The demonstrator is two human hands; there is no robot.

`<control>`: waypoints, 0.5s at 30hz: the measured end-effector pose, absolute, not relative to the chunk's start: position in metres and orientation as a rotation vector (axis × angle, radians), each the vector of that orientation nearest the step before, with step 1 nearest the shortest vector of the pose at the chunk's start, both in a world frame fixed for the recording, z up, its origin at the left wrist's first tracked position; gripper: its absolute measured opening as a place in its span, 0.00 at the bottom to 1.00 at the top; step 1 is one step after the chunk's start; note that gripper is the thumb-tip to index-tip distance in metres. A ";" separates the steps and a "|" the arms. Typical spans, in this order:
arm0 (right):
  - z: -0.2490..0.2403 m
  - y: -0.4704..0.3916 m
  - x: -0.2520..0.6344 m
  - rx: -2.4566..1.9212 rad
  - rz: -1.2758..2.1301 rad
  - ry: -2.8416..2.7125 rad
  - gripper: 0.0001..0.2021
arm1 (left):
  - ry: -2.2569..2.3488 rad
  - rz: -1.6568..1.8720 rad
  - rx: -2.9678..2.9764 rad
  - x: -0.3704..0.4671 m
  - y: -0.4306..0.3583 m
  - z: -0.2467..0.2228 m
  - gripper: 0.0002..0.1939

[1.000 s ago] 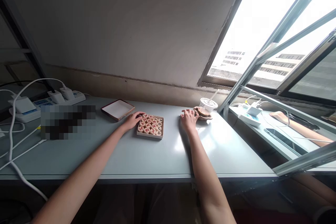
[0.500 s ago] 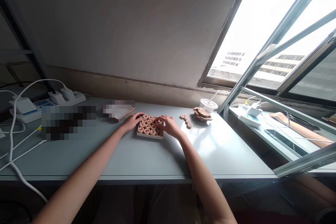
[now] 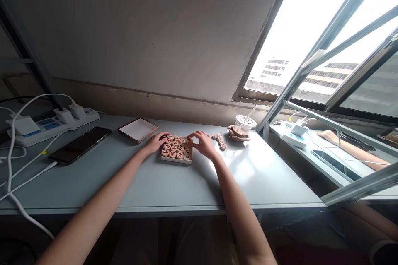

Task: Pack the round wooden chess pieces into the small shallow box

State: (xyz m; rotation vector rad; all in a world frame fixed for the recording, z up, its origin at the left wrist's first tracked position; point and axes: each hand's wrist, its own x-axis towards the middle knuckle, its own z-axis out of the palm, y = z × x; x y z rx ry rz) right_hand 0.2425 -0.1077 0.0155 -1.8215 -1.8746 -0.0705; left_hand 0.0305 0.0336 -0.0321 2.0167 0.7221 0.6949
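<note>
Fingers of my right hand curl at the far-right corner of the box, my left hand at its left edge; I can't tell whether either grips. Boxed pieces sit between; loose pieces, rightward, lie unpacked.

Office-like room: desk, power strip

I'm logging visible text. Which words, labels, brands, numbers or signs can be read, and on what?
None reads with certainty.
Round pieces in the box: red and black characters, too small to quote surely.
Loose pieces: markings too small.
Box lid, side: marks too blurred.
Power strip: any print too small.
</note>
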 end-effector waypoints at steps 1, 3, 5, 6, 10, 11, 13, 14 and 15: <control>0.017 -0.110 0.250 -1.882 -0.102 -1.835 0.10 | 0.723 0.695 2.017 0.031 0.034 -0.032 0.21; 0.018 -0.115 0.265 -2.038 -0.191 -1.767 0.09 | 0.727 0.701 2.017 0.031 0.034 -0.033 0.21; 0.017 -0.120 0.280 -2.200 -0.281 -1.733 0.08 | 0.733 0.705 2.014 0.031 0.034 -0.033 0.21; 0.015 -0.122 0.286 -2.270 -0.317 -1.724 0.08 | 0.735 0.705 2.010 0.031 0.034 -0.032 0.21; 0.012 -0.128 0.300 -2.442 -0.395 -1.672 0.08 | 0.734 0.713 1.999 0.031 0.032 -0.031 0.21; 0.011 -0.129 0.302 -2.469 -0.394 -1.657 0.09 | 0.735 0.716 2.002 0.031 0.032 -0.031 0.21; 0.012 -0.130 0.303 -2.498 -0.372 -1.645 0.11 | 0.741 0.713 2.012 0.031 0.032 -0.030 0.21; 0.012 -0.130 0.303 -2.491 -0.363 -1.650 0.12 | 0.744 0.709 2.016 0.030 0.032 -0.029 0.21; 0.011 -0.130 0.303 -2.471 -0.359 -1.658 0.12 | 0.748 0.706 2.019 0.030 0.031 -0.029 0.21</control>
